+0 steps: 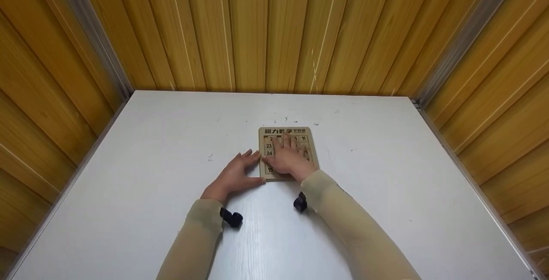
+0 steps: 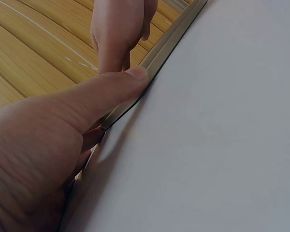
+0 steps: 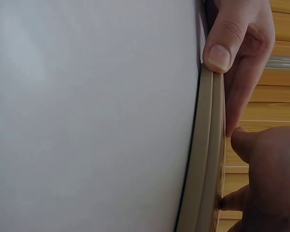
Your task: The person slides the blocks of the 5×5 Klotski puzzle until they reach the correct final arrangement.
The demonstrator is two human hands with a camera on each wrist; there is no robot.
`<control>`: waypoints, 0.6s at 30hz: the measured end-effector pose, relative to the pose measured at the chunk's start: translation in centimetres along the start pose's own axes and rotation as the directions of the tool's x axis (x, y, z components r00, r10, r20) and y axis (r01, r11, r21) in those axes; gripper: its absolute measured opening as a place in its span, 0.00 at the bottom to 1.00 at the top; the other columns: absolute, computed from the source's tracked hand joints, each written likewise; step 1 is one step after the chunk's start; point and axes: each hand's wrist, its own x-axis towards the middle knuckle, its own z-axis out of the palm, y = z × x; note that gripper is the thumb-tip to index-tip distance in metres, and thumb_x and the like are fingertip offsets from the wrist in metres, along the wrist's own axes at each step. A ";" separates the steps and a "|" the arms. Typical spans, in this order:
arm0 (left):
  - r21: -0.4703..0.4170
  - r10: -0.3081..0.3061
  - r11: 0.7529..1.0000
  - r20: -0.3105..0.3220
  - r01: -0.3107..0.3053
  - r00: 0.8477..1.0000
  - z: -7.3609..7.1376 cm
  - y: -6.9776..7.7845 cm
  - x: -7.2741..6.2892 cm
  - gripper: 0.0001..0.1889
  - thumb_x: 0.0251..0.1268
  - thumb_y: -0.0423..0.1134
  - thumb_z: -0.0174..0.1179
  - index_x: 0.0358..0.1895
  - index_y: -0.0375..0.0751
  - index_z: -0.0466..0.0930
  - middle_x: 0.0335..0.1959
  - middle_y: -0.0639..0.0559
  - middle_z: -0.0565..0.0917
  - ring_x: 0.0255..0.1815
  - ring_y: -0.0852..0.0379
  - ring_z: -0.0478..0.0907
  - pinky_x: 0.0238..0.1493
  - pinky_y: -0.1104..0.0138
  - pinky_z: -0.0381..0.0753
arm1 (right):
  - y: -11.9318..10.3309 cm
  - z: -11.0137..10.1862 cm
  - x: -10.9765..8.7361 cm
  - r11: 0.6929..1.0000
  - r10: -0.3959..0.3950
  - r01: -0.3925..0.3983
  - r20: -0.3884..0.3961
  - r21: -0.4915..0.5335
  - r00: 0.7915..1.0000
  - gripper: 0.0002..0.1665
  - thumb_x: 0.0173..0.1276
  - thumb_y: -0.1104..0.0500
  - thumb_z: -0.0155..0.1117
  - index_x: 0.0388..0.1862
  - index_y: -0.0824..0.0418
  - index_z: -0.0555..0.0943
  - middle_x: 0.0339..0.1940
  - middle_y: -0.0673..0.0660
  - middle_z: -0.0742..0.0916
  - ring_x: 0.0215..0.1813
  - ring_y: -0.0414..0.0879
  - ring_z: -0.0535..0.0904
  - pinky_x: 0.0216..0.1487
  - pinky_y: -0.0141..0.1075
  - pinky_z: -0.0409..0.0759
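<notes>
A wooden number sliding puzzle (image 1: pixel 262 135) with numbered tiles lies flat on the white table, its printed heading at the far end. At its near left corner my left hand (image 1: pixel 233 177) holds the frame, thumb at the near edge and fingertips along the left side. In the left wrist view the thumb (image 2: pixel 111 89) presses that edge. My right hand (image 1: pixel 288 160) rests over the tiles with fingers spread, covering many of the numbers. The right wrist view shows the right hand (image 3: pixel 275 179) above the puzzle's side (image 3: pixel 205 145), fingertips down on the face.
The white table (image 1: pixel 150 143) extends around the puzzle on all sides. Small dark marks (image 1: pixel 286 119) dot its surface beyond the puzzle. Yellow wood-look panels (image 1: pixel 266 31) stand behind and at both sides, with grey posts at the corners.
</notes>
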 end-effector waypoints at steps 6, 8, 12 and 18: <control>-0.003 0.033 0.999 -0.009 -0.034 0.999 0.0 -0.1 0.0 0.41 0.58 0.49 0.76 0.75 0.43 0.70 0.79 0.47 0.68 0.85 0.42 0.55 0.86 0.47 0.50 | -0.6 0.0 0.1 1.000 -0.012 0.012 0.012 -0.002 1.000 0.52 0.76 0.26 0.43 0.87 0.52 0.45 0.87 0.66 0.38 0.87 0.66 0.33 0.81 0.73 0.34; -0.003 0.031 1.000 -0.010 -0.031 0.999 0.0 -0.1 -0.1 0.41 0.58 0.48 0.76 0.75 0.44 0.70 0.79 0.47 0.68 0.85 0.42 0.55 0.86 0.47 0.50 | -0.6 0.0 0.1 1.000 -0.015 0.015 0.014 0.000 1.000 0.51 0.77 0.26 0.43 0.87 0.51 0.46 0.87 0.66 0.37 0.87 0.66 0.34 0.81 0.73 0.35; 0.007 0.008 1.000 0.000 -0.008 1.000 -0.1 0.1 -0.1 0.42 0.58 0.50 0.76 0.76 0.47 0.69 0.80 0.47 0.66 0.85 0.40 0.54 0.86 0.45 0.50 | -0.6 -0.1 0.1 1.000 -0.019 0.018 0.025 0.015 1.000 0.51 0.77 0.27 0.43 0.87 0.51 0.46 0.87 0.65 0.37 0.87 0.65 0.33 0.82 0.72 0.36; 0.013 -0.008 1.000 0.005 0.008 1.000 -0.1 0.3 -0.1 0.43 0.58 0.51 0.76 0.77 0.49 0.69 0.81 0.47 0.66 0.85 0.39 0.54 0.86 0.45 0.50 | -0.4 0.0 0.1 0.999 -0.027 0.027 0.025 0.022 0.999 0.51 0.76 0.27 0.44 0.87 0.50 0.46 0.87 0.65 0.37 0.87 0.65 0.33 0.81 0.73 0.35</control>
